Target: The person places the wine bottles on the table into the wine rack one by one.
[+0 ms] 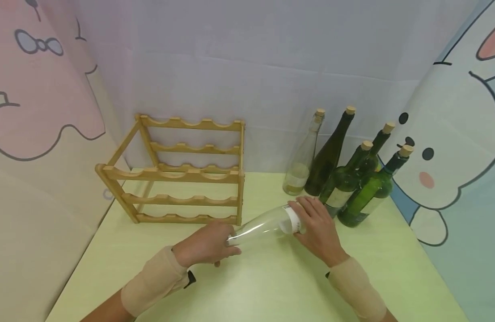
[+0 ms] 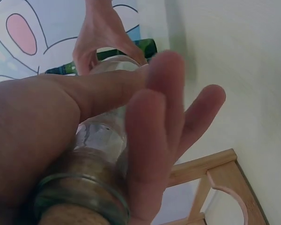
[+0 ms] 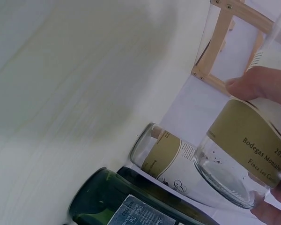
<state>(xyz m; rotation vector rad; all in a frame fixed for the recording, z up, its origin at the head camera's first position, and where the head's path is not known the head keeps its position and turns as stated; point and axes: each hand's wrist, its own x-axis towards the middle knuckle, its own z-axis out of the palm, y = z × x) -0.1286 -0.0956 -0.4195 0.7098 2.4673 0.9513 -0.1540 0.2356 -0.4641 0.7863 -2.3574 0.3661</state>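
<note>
A clear glass wine bottle (image 1: 261,226) is tilted over the table, between both hands. Its neck end points left, and the left wrist view shows the cork (image 2: 72,216) in its mouth. My left hand (image 1: 209,243) holds the neck, thumb on one side and fingers on the other. Around the base end, my right hand (image 1: 317,228) grips the bottle over its white and gold label (image 3: 246,136). Just left of the bottle stands a wooden wine rack (image 1: 191,175), its slots holding no bottles.
Behind my right hand several corked bottles stand at the back right: another clear bottle (image 1: 298,172), a dark slim bottle (image 1: 327,156) and green bottles (image 1: 374,190). The pale yellow table (image 1: 271,286) meets a white curtain (image 1: 271,44) at the back. Printed cloth hangs on both sides.
</note>
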